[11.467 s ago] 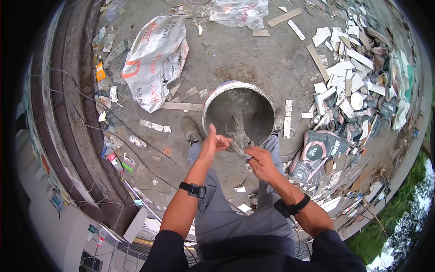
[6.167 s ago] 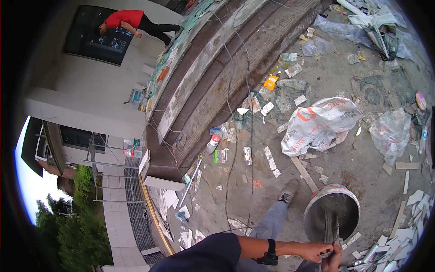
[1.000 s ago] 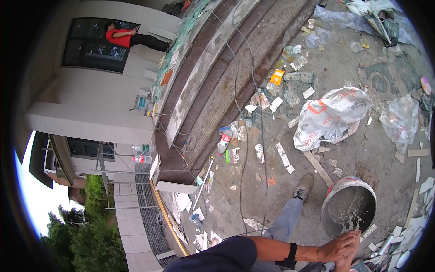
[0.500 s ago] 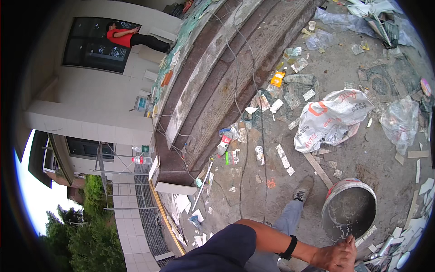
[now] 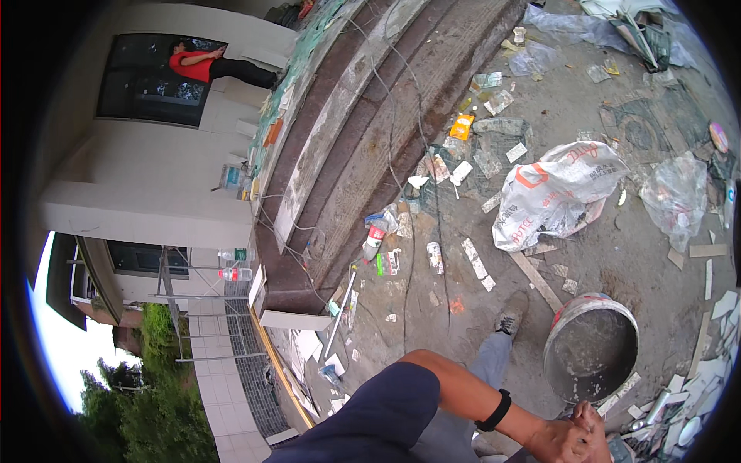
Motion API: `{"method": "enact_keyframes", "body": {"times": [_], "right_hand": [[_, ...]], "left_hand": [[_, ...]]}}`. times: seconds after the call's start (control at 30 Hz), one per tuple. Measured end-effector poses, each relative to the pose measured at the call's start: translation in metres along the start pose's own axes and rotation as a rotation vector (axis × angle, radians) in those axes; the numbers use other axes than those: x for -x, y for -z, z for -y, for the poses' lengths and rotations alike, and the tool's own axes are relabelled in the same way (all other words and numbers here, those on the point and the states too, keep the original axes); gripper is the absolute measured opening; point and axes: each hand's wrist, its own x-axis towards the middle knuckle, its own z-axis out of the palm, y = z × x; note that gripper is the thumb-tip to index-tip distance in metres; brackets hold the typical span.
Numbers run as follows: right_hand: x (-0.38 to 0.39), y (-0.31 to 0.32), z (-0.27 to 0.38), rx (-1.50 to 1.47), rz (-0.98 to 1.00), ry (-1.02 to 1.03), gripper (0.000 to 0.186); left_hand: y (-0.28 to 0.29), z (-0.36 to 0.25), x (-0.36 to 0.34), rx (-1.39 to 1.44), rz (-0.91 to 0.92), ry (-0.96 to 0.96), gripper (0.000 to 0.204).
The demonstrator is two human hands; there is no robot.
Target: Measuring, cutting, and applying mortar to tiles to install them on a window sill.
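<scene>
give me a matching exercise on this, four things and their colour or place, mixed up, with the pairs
Things:
1. bucket
2. large crumpled bag
3. small packet near the steps
4. left hand

Descriptions:
A. plain bright orange
B. near the bottom edge of the picture
C. white with orange-red print
D. round mouth, grey inside

Pairs: 1-D, 2-C, 3-A, 4-B

Left hand [image 5: 570, 440], cut off below by the picture's edge, grip unreadable; right hand, hidden or out of frame; bucket [image 5: 568, 312] just beyond, interior specks [image 5: 593, 380] too small to identify.
</scene>
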Motion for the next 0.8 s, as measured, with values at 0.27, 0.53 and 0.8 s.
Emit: {"method": "enact_keyframes", "body": {"times": [0.27,0.53,0.8], "right_hand": [[-0.023,-0.093,0.048,-0.09,0.033,-0.101,0.033],[-0.023,-0.078,0.05,-0.05,0.023,-0.107,0.032],[-0.042,-0.069,0.056,-0.106,-0.034,0.05,0.042]], "left_hand": [[0.029,0.01,-0.004,-0.015,0.279,0.004,0.013],[0.01,0.017,-0.001,0.021,0.257,0.003,0.016],[0.039,0.044,0.014,-0.063,0.261,0.155,0.022]]}}
